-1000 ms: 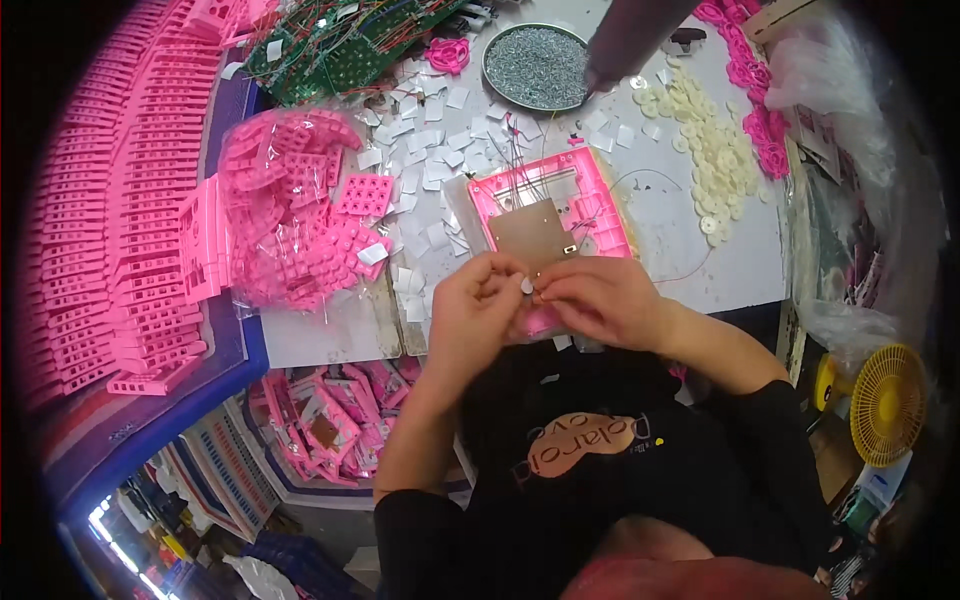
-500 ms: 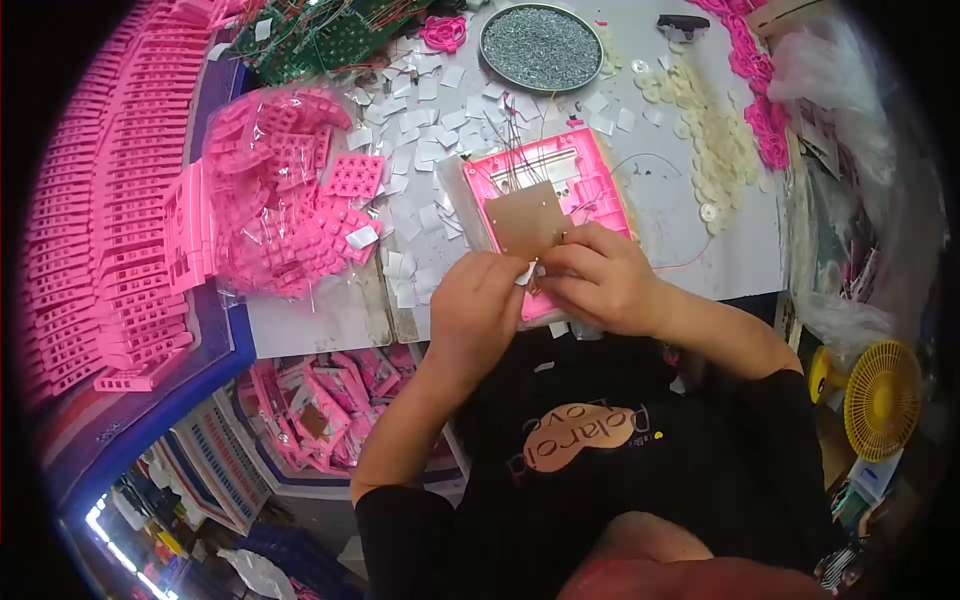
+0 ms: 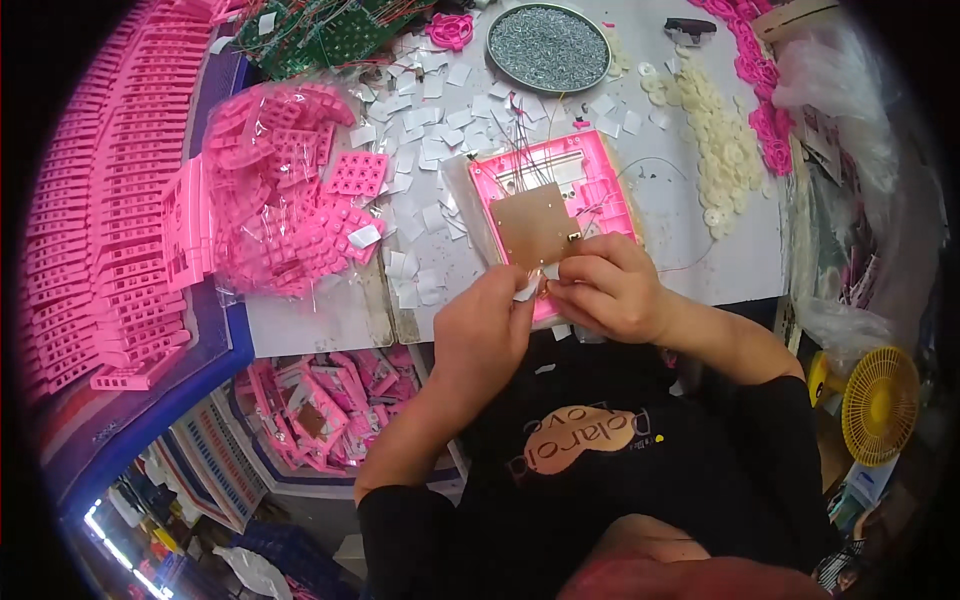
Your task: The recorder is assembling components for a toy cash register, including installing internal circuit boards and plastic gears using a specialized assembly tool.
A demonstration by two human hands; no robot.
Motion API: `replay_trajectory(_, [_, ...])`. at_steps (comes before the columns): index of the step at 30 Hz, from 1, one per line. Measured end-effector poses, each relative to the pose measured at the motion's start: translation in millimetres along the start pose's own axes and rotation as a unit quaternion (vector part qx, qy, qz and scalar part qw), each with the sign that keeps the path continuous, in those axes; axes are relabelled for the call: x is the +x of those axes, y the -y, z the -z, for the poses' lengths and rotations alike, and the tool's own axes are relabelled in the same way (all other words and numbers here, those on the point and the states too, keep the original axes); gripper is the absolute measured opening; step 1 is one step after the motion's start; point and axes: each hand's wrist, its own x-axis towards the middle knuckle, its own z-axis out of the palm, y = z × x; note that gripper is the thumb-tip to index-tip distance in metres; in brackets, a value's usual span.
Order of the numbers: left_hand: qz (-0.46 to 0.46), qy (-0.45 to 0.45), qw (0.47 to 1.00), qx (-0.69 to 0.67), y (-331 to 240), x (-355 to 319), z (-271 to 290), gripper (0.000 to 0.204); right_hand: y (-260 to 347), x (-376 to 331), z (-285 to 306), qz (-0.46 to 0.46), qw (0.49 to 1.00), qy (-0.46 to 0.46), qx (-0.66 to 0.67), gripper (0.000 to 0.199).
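Note:
A pink plastic casing lies at the table's front edge with a brown circuit board in it. Thin wires run from the board over the casing's far side. At the board's near edge, my left hand is closed, pinching a small white square piece. Close beside it, the fingers of my right hand are pinched together over the casing's near part. Something small and copper-coloured shows at their tips, too small to name.
White squares are strewn left of the casing. Beyond stands a round tray of screws. Cream discs and pink cords lie right. Bagged pink keypads, green circuit boards and stacked pink parts fill the left.
The view has shifted slightly. My hands stay at the board's near edge, with only small finger movements; more of the board's near right corner shows beside my right fingers.

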Motion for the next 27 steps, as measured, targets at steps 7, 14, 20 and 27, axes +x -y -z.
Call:
replay_trajectory(7, [0.010,0.011,1.000,0.018,-3.7,0.1,-8.1,0.017,-1.4,-0.5,1.6,0.002,1.000,0.003,0.015,0.021])
replay_trajectory(14, [-0.028,0.008,1.000,0.003,7.0,4.2,-14.9,0.024,-2.4,-1.1,0.8,-0.003,1.000,0.015,0.011,0.021])
replay_trajectory(20, [-0.103,-0.012,0.995,0.013,14.7,8.8,-19.3,0.020,-2.0,6.1,1.8,-0.024,0.998,0.060,0.007,0.018])
replay_trajectory(27, [-0.067,-0.011,0.998,0.004,22.4,4.3,-15.3,0.019,10.7,11.5,11.4,-0.105,0.980,0.168,0.011,0.014])
